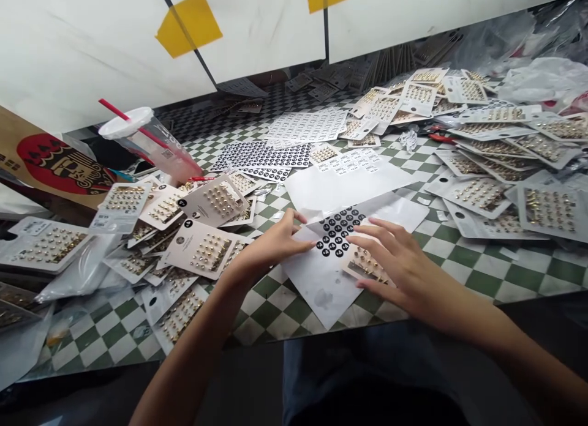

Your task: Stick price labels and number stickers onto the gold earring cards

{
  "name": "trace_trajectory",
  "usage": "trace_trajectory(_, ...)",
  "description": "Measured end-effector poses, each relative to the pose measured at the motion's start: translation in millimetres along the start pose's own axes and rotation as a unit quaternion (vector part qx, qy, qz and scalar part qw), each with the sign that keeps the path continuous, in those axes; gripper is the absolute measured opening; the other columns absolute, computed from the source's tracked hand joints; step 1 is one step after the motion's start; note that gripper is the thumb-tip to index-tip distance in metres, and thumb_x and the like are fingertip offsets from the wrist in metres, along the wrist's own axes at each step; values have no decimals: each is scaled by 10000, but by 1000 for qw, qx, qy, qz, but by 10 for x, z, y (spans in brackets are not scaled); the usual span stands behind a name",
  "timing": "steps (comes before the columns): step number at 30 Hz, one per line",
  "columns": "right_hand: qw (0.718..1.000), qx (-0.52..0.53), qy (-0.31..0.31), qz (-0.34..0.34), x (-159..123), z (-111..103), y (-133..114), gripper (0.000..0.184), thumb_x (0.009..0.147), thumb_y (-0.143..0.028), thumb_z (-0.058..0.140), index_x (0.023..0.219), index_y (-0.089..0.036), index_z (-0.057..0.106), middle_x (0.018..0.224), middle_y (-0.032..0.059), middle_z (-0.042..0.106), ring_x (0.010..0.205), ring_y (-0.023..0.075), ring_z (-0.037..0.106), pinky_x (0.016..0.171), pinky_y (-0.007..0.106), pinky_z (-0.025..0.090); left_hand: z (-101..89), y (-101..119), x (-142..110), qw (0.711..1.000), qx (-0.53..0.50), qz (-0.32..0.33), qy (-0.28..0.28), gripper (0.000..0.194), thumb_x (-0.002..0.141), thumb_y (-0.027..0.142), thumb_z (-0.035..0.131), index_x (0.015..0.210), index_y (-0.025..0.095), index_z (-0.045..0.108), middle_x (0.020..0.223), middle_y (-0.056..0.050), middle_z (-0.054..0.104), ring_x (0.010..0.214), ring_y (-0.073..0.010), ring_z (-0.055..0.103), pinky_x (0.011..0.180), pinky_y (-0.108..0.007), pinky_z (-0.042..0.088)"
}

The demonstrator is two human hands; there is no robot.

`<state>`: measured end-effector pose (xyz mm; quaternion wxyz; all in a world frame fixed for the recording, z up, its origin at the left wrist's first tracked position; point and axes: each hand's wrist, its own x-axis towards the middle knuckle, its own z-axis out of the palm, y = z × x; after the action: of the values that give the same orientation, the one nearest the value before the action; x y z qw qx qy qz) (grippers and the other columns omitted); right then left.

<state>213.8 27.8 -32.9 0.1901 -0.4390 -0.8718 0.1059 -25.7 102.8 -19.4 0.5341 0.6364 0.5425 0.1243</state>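
On the table in front of me lies a sheet of round black stickers (337, 233) marked with a white 4, its upper part bent up. My left hand (278, 239) pinches the left edge of this sheet, thumb along the sticker rows. Fingers spread, my right hand (397, 261) rests over a card of gold stud earrings (362, 267). Its index and middle fingertips reach the right side of the stickers, and its thumb lies at the card's lower edge. Part of the card is hidden beneath the hand. White paper (324, 297) lies under both.
Many earring cards are heaped at left (206, 248) and right (482, 193). Behind the hands lie price-label sheets (312, 126) and another black sticker sheet (261, 155). A plastic cup (156, 147) with a red straw tilts at left. White panels (261, 28) stand at the back.
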Motion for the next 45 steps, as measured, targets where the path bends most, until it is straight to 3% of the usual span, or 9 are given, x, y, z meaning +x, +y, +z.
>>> trace_trajectory(3,999,40,-15,-2,293,64,-106,194,875,-224,526,1037,-126,569,1045,129,601,1034,272,523,851,407,485,3,-31,-6,998,-45,-10,-36,611,718,324,665,1201,210,308,801,-13,588,607,-152,596,491,-229,452)
trace_trajectory(6,998,55,-11,19,503,181,-143,87,826,-170,568,902,-129,562,935,107,597,910,250,553,757,375,496,29,-49,-3,997,-71,20,-28,655,725,303,662,1248,217,277,775,18,555,584,-119,561,521,-220,452)
trace_trajectory(14,995,53,25,78,624,278,-172,92,777,-127,568,758,-181,495,796,54,589,772,200,573,664,303,458,93,13,-64,997,-45,68,15,658,735,268,641,1304,194,318,919,-35,562,773,-161,586,716,-290,489)
trace_trajectory(25,996,56,33,67,608,290,-184,109,769,-125,550,737,-192,469,764,48,578,739,193,574,632,292,450,71,-27,-70,996,-33,85,9,649,753,272,622,1328,216,327,966,-42,582,780,-158,590,677,-269,491)
trace_trajectory(34,996,2,56,65,621,318,-212,125,769,-82,477,710,-191,458,740,60,568,693,194,549,605,298,425,63,35,-92,993,-13,112,17,567,746,266,622,1275,200,430,1332,-108,448,1030,-220,552,915,-363,454)
trace_trajectory(38,990,71,76,99,615,243,-132,146,765,-78,494,701,-201,447,718,30,560,665,168,544,595,279,424,61,-4,-104,993,24,111,25,603,770,278,605,1319,224,364,1227,-98,510,1026,-228,546,896,-374,453)
trace_trajectory(41,984,82,113,113,581,182,-91,119,777,-94,499,728,-198,469,723,33,565,654,167,542,576,278,429,114,-11,-114,975,107,122,152,593,774,295,615,1297,221,345,1097,-86,532,1003,-234,531,877,-389,437)
trace_trajectory(43,983,46,149,98,543,165,-106,108,798,-98,479,745,-192,484,725,49,566,663,177,543,579,287,437,180,13,-107,960,122,134,214,379,815,329,570,1144,187,443,1020,-80,540,961,-222,527,840,-371,437)
trace_trajectory(45,980,-14,184,70,504,176,-150,122,823,-105,455,746,-187,500,712,65,563,682,196,542,603,307,447,257,50,-90,977,68,140,145,216,883,375,461,942,171,499,912,-62,567,864,-188,545,779,-332,444)
